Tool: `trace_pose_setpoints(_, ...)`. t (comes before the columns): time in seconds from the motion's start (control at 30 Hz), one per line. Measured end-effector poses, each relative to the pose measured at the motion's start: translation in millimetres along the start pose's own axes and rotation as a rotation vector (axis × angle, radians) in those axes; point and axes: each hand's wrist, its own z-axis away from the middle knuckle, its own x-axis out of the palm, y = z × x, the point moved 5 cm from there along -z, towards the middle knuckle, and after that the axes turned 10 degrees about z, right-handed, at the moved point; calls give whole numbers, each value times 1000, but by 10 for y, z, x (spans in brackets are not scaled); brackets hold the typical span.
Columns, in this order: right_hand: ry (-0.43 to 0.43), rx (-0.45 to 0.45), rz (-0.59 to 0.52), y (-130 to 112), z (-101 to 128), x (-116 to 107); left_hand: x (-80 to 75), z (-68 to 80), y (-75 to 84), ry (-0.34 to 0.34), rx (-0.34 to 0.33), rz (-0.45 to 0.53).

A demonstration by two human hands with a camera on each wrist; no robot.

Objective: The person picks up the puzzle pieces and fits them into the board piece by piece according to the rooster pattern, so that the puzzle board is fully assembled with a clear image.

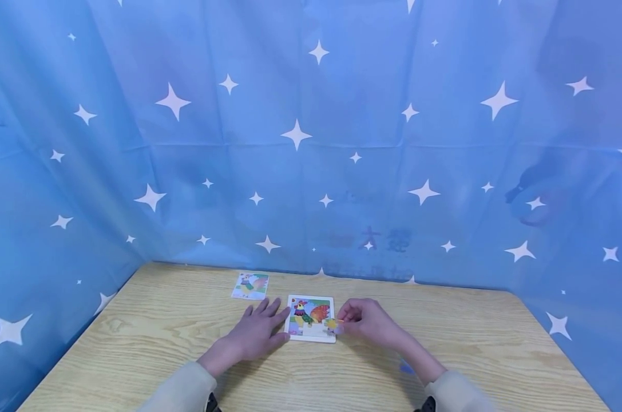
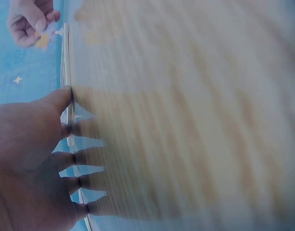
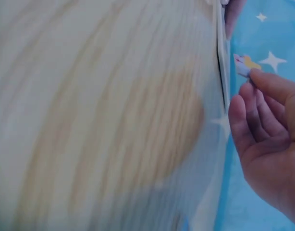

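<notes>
Head view: puzzle board (image 1: 311, 335) between hands.

your left hand (image 1: 256, 335) is resting on the light wooden table (image 1: 135, 355) just left of the white square puzzle board (image 1: 311, 318); your right hand (image 1: 369, 323) is pinching a small yellow puzzle piece (image 1: 332, 324) at its right edge, and a picture card (image 1: 250, 285) is lying behind-left.

The left hand (image 1: 256, 333) lay flat against the puzzle board (image 1: 311, 318) on the bench (image 1: 151, 337) while the right hand (image 1: 368, 323) pinched a puzzle piece (image 1: 332, 324) at its lower right corner.
</notes>
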Motion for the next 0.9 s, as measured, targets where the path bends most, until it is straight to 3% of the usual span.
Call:
trace_pose_setpoints(0.4, 9, -9, -2, -159, -251, 270, -74, 25, 109, -8, 1, 3)
trace_pose_setpoints(0.9, -7, -36, -23, -223, -309, 351, -33, 8, 57, 7, -22, -23)
